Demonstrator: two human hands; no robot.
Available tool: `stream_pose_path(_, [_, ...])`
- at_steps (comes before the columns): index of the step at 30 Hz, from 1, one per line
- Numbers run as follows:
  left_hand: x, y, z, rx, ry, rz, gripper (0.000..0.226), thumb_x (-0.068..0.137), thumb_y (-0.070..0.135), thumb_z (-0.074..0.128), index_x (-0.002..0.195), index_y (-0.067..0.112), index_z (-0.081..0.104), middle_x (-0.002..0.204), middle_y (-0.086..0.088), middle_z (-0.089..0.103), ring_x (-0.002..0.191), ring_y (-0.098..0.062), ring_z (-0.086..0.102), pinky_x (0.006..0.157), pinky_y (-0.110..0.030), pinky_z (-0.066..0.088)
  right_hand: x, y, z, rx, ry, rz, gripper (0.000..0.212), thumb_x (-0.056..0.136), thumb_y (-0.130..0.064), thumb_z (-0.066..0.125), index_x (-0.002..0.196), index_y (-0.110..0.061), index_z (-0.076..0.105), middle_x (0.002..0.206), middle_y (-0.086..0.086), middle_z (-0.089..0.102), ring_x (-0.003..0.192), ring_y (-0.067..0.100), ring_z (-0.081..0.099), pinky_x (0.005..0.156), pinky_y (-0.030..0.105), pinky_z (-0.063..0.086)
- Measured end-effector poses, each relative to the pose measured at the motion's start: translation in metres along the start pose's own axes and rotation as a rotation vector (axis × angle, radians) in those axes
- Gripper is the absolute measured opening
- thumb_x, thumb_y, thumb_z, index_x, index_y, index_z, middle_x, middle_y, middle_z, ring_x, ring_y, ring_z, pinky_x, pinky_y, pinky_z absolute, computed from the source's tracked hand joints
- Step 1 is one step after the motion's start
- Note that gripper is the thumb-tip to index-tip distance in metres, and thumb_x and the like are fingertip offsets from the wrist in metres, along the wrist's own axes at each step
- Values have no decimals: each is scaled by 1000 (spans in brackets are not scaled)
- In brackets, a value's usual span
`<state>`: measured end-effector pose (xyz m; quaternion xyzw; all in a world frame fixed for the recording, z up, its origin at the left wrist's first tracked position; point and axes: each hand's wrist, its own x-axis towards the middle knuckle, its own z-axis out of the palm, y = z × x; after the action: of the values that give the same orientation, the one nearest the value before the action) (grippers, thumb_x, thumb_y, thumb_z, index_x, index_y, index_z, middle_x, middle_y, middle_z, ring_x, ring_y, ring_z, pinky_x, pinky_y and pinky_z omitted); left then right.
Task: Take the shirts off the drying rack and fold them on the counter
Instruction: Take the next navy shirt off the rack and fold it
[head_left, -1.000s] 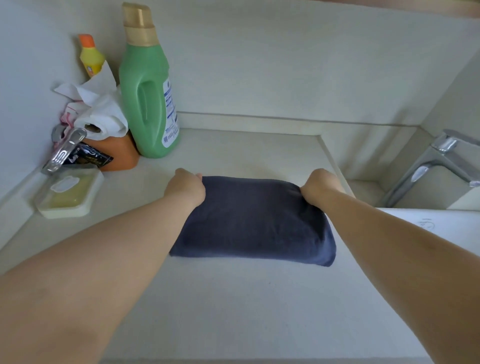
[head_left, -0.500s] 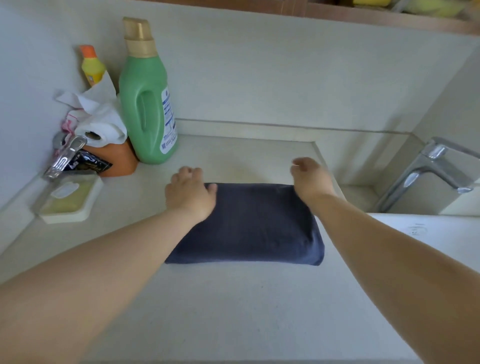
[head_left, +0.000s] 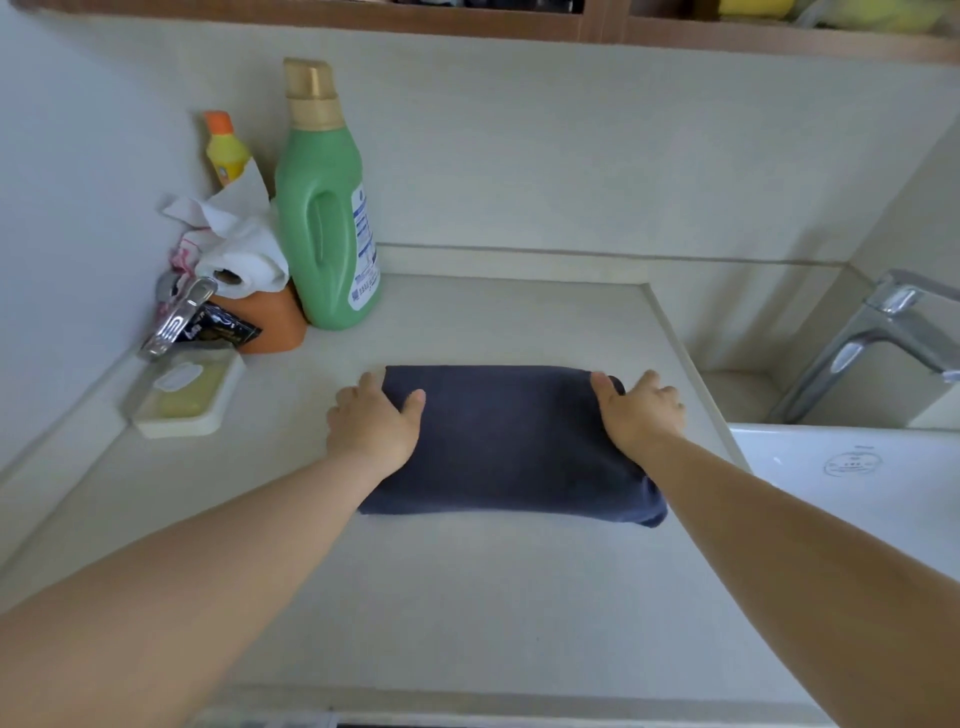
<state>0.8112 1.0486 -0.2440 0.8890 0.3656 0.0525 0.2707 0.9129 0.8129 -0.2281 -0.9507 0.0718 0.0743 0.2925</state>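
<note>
a person's two bare hands rest on a folded dark navy shirt (head_left: 511, 441) lying flat on a pale counter (head_left: 467, 597), the garment forming a neat rectangle near the middle of the surface. the left hand (head_left: 375, 422) lies over the shirt's left end, thumb on top of the fabric and fingers spread loosely past the edge onto the counter — relaxed rather than gripping. the right hand (head_left: 640, 410) lies on the shirt's right far corner, thumb on the cloth, fingers lightly bent and splayed toward the counter's right edge; whether their tips tuck under the fabric cannot be told.

in the far left corner stand a tall green detergent bottle (head_left: 324, 208) with a gold cap and, behind it, a small yellow bottle (head_left: 226, 153) with an orange top. beside them a paper roll (head_left: 239, 254) sits on an orange container (head_left: 272, 325), with a metal clip (head_left: 176, 325) and a dark sachet (head_left: 218, 325) in front. a white soap dish (head_left: 182, 392) lies nearer, well apart from the shirt. to the right — a chrome faucet (head_left: 872, 338) above a white basin (head_left: 857, 478).
</note>
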Motion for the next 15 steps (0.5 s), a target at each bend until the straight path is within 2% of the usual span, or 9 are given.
stream_pose_path(2, [-9, -2, -2, -24, -87, -85, 68, 89, 54, 52, 135, 7, 38, 135, -15, 42, 121, -36, 45, 99, -43, 42, -13, -5, -8, 67, -164, 64, 65, 88, -62, 46, 130, -12, 45, 111, 14, 56, 97, 34, 52, 83, 42, 43])
stream_pose_path(3, [-10, -1, -1, -69, -130, -109, 66, 86, 52, 58, 131, 6, 42, 132, -13, 45, 115, -34, 49, 95, -42, 45, -17, -8, -8, 61, -245, 67, 64, 86, -61, 50, 131, -15, 46, 108, 12, 57, 92, 32, 51, 80, 40, 40])
stream_pose_path(6, [-15, 3, -5, -275, -207, -178, 53, 79, 40, 73, 114, 7, 52, 121, -10, 58, 97, -27, 55, 80, -34, 46, -25, -13, -8, 90, -363, 109, 69, 82, -56, 63, 133, -14, 43, 116, 13, 56, 104, 34, 52, 82, 41, 39])
stream_pose_path(8, [-19, 5, -14, -362, -293, -232, 51, 77, 32, 78, 115, 8, 54, 124, -10, 58, 106, -28, 55, 84, -33, 42, -30, -11, -15, 245, -455, 212, 68, 75, -50, 73, 127, -12, 49, 116, 15, 56, 113, 37, 50, 91, 45, 41])
stream_pose_path(10, [-24, 8, -23, -459, -403, -280, 55, 77, 23, 79, 122, 5, 53, 129, -10, 56, 118, -28, 52, 85, -34, 38, -36, -3, -24, 338, -509, 283, 67, 68, -45, 80, 119, -12, 53, 114, 16, 55, 115, 39, 49, 101, 50, 40])
stream_pose_path(11, [-27, 9, -26, -495, -449, -290, 52, 77, 19, 78, 121, 5, 53, 127, -11, 56, 118, -28, 51, 84, -34, 38, -40, 2, -28, 373, -518, 305, 64, 67, -43, 81, 116, -12, 55, 113, 16, 56, 115, 38, 50, 102, 50, 40])
stream_pose_path(15, [-49, 34, -29, -522, -579, -221, 36, 79, 17, 75, 109, 9, 55, 106, -7, 58, 98, -26, 51, 85, -34, 38, -68, 30, -55, 599, -474, 306, 45, 73, -26, 79, 108, -10, 56, 112, 14, 59, 111, 35, 54, 95, 44, 46])
